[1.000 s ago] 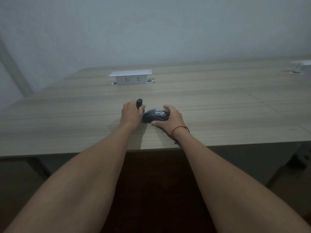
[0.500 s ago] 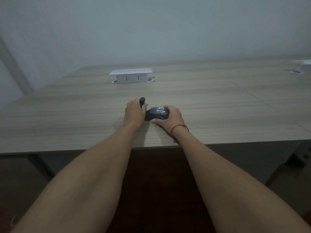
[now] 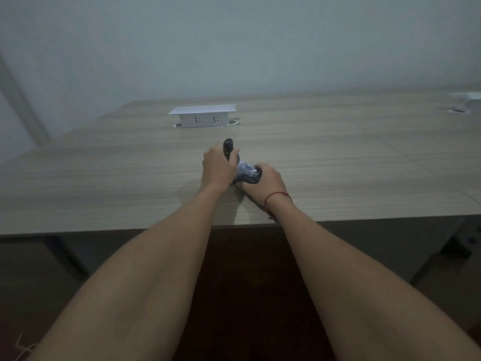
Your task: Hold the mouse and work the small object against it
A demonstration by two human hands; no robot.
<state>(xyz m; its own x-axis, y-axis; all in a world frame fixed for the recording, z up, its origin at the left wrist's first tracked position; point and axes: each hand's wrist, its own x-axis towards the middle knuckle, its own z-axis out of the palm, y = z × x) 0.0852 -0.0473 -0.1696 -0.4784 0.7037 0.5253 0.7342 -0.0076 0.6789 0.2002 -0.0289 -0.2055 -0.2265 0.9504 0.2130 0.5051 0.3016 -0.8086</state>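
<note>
Head view is showing us working near the front edge of the table (image 3: 104, 183). Our left hand (image 3: 217, 168) is curling round a dark rounded piece (image 3: 228, 146) that is sticking up past the knuckles, and our right hand (image 3: 265, 182) is gripping the mouse (image 3: 247, 173), which is lying on the wood between both hands. We are judging the mouse light, hard-shelled and a little glossy, so likely slippery; we are taking it best by its two flanks, low down. A red string (image 3: 277, 195) is circling the right wrist. A white socket box (image 3: 203, 116) is standing well behind, and another white fitting (image 3: 466, 100) is sitting far right; neither is blocking us.
</note>
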